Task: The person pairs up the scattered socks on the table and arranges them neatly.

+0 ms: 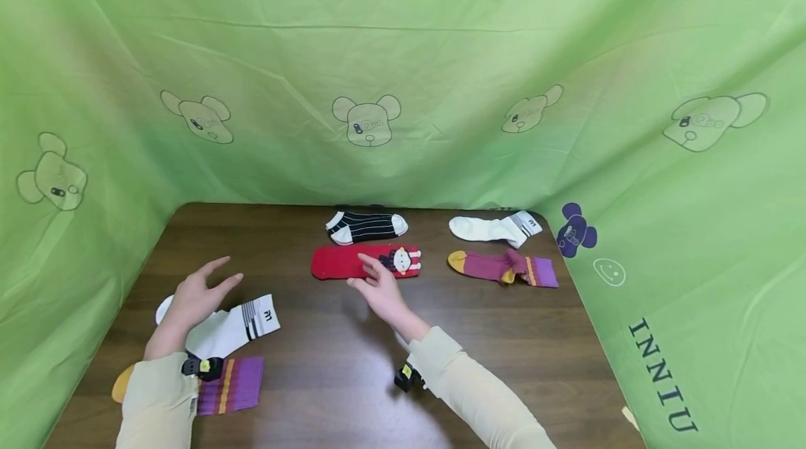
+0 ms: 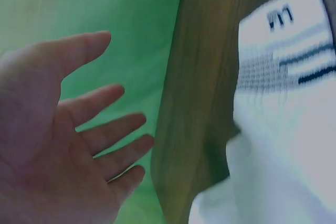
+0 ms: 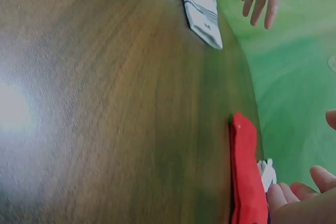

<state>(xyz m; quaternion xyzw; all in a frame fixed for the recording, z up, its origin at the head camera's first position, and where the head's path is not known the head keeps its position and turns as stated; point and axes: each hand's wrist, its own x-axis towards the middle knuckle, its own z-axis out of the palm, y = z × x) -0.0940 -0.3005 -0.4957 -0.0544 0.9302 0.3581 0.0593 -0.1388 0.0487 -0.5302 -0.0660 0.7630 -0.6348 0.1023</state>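
The left hand (image 1: 192, 305) is up over a white sock (image 1: 220, 333) on the brown counter (image 1: 327, 379), with its fingers (image 2: 115, 131) stretched out and apart. A purple sock (image 1: 242, 386) lies just beside that sock. The right hand (image 1: 384, 295) is near the red sock (image 1: 340, 262), fingers loose. A black stripy sock (image 1: 371, 226) lies just behind the red one.

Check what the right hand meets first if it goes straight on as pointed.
Probably the red sock, which the right hand overlaps in the head view; height is unclear, so it might pass above.
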